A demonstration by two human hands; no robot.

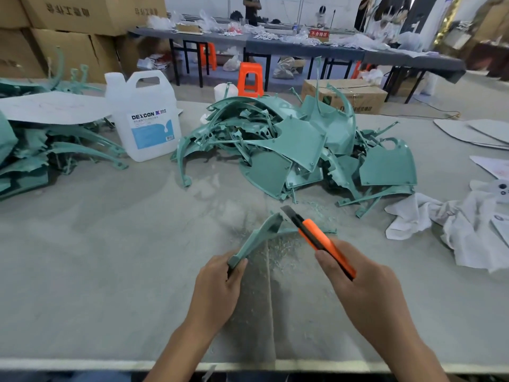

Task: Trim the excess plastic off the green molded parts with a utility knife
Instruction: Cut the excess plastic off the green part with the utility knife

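Hands are both busy; left hand (217, 282) grips the green part (259, 237) just above the table (110, 271); right hand (360, 282) grips the knife (316, 235), blade at the part's top; a slip might cut the near fingers (239, 267), I think.

Curved green part (256, 237), tilted; orange utility knife (317, 236) — blade out, at its tip

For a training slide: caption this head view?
Left hand grips a green molded part; right hand holds an orange utility knife near its tip.
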